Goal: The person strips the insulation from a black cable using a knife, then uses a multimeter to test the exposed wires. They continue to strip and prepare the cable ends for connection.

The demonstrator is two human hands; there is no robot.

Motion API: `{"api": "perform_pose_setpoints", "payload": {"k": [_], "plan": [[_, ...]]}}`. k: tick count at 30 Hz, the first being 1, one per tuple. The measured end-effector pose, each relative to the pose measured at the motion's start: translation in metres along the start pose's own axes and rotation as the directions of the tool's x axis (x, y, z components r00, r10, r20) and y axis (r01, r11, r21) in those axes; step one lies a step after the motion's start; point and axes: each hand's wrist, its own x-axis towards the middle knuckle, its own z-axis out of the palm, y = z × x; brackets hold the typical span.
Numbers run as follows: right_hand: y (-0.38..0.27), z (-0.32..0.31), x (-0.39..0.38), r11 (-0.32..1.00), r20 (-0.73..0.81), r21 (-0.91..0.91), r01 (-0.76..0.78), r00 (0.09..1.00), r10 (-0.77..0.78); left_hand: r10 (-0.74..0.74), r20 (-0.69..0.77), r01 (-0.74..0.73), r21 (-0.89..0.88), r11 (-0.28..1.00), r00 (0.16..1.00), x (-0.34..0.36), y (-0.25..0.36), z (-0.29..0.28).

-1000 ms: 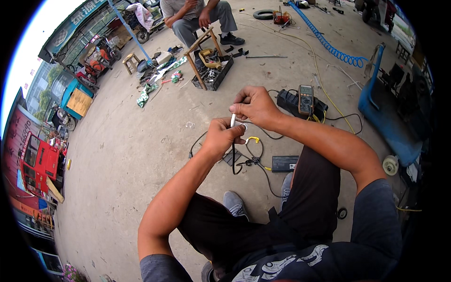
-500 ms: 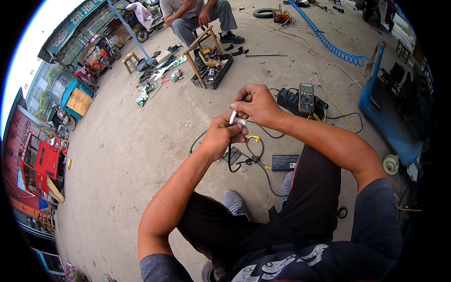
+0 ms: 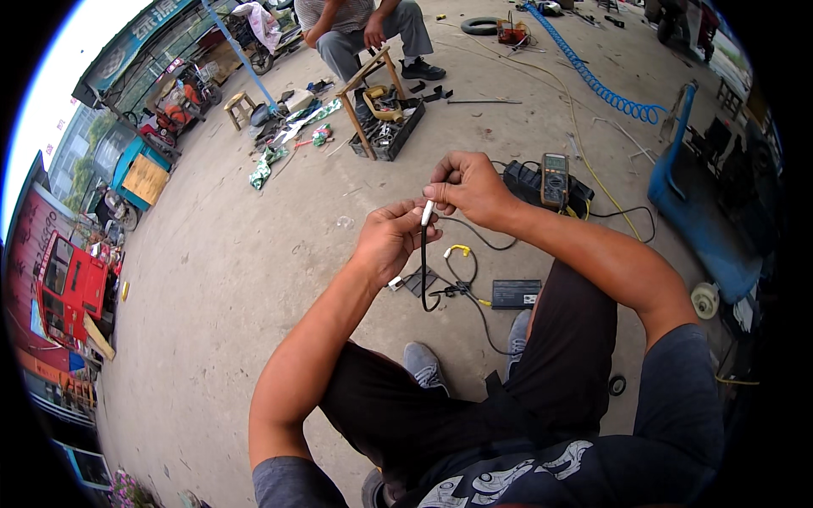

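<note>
In front of me, between both hands, is a black cable (image 3: 424, 262) whose upper end is covered by a white sleeve-like piece (image 3: 427, 213). My left hand (image 3: 392, 233) is closed, its fingertips pinching the lower part of this white end. My right hand (image 3: 466, 188) pinches the top of it between thumb and forefinger. Below the hands the cable hangs and curls toward a tangle of thin black leads on the concrete. One lead there ends in a yellow right-angle plug (image 3: 458, 250). A small white block (image 3: 395, 283) shows beside my left wrist.
A black power brick (image 3: 516, 294) lies near my right knee. Beyond my right forearm a multimeter (image 3: 555, 181) rests on a black case. Farther off are a toolbox (image 3: 391, 144), a wooden stool frame (image 3: 343, 93) and a seated person (image 3: 373, 30). A blue panel (image 3: 699, 212) stands at right.
My left fingers have shifted on the white end, and a crumpled white bit that showed below it is out of sight. The cable hangs straighter. The white block by my left wrist has come into view.
</note>
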Motion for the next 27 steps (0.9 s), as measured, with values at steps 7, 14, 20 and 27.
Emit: {"api": "perform_pose_setpoints", "payload": {"k": [7, 14, 20, 27], "plan": [[0.003, -0.001, 0.002, 0.992, -0.082, -0.121, -0.031, 0.996, 0.021, 0.389, -0.182, -0.25, 0.514, 0.82, 0.903, 0.002, 0.008, 0.0], [0.002, 0.004, 0.002, 0.983, -0.229, -0.175, -0.051, 0.973, 0.01, 0.385, -0.132, -0.254, 0.555, 0.792, 0.914, -0.007, 0.01, 0.017], [0.002, 0.003, 0.004, 0.998, -0.25, -0.065, 0.003, 0.968, -0.019, 0.375, -0.09, -0.242, 0.622, 0.745, 0.923, -0.005, 0.002, 0.025], [0.0, 0.007, 0.005, 0.999, -0.213, 0.035, 0.025, 0.977, -0.017, 0.566, 0.012, -0.416, 0.691, 0.591, 0.824, 0.001, -0.009, 0.017]]}}
